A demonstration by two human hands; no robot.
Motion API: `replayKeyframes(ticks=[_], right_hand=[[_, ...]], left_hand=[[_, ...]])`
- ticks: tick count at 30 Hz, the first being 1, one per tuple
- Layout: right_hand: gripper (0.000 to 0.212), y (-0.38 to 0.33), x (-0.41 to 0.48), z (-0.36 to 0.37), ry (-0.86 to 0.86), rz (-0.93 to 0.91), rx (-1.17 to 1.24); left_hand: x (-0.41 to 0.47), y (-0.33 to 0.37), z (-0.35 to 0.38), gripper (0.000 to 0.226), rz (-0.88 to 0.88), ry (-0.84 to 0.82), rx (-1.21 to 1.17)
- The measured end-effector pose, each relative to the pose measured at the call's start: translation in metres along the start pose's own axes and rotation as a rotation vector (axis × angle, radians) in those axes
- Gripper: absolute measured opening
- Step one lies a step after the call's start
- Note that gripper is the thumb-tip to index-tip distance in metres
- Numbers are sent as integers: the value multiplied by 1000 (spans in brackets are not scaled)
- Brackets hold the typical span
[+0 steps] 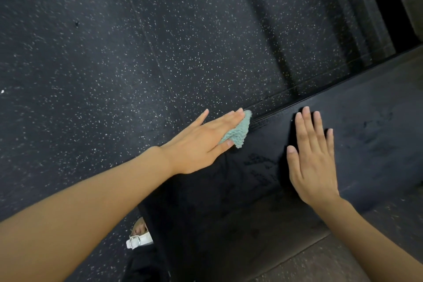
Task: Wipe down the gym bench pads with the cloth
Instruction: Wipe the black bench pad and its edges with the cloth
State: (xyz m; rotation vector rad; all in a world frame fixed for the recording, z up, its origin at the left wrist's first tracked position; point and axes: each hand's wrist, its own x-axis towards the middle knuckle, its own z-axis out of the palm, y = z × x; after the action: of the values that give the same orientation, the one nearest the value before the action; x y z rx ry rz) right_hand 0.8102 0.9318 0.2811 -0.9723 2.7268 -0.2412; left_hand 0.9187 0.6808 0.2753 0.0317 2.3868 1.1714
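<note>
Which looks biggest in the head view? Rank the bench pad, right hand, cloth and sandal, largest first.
1. bench pad, by far.
2. right hand.
3. cloth and sandal look alike; the left hand hides part of the cloth, so I leave them unranked.

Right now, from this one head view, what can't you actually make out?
Head view only:
Cloth: mostly covered by the left hand; its full size is hidden.
Bench pad: cut off by the right and bottom edges; no frame or legs show.
Pad surface beneath the right hand: covered by the palm.
Sandal: partly hidden behind the pad's edge.
Dark shape top right: too dim to identify.
</note>
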Motion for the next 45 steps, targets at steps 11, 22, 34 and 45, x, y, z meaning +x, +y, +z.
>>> replayKeyframes(ticks=[11, 22, 34, 45], right_hand=[[60, -67, -30, 21, 2, 32, 9], [59, -91, -39, 29, -8, -8, -33], [60, -91, -38, 31, 15, -1, -47], [59, -90, -37, 32, 25, 3, -38]], left_hand=[[-15, -9, 1, 61, -8, -1, -52], [-96, -48, 5, 60, -71, -33, -88], [-30, -17, 0, 61, 10, 0, -91], [-31, -22, 0, 62, 66, 7, -20]])
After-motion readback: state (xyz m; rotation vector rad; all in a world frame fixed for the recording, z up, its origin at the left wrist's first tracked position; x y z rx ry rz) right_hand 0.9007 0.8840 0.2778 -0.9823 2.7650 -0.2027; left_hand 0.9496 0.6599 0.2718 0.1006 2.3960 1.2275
